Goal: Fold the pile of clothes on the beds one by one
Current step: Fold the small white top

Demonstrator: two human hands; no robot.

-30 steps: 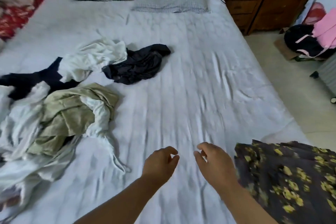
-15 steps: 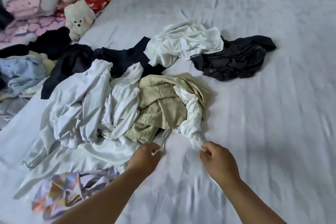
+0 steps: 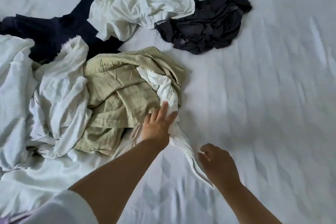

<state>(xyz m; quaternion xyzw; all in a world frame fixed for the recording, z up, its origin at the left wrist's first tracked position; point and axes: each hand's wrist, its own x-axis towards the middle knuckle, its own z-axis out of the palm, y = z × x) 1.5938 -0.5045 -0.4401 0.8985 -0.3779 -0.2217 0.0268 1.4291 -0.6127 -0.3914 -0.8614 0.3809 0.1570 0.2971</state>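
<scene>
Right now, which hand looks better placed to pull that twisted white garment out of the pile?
Probably the right hand: its curled fingers sit at the twisted white garment's free tail. The left hand lies flat, fingers straight, against the olive garment.

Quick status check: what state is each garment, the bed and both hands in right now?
Left hand: fingers straight, resting on the twisted white garment.
Right hand: fingers curled beside its tail; grip unclear.
Twisted white garment: unfolded, roped.
Olive garment: crumpled.
White shirt: crumpled.
Dark grey garment: bunched.
Navy garment: partly buried.
Bed sheet: wrinkled.
</scene>
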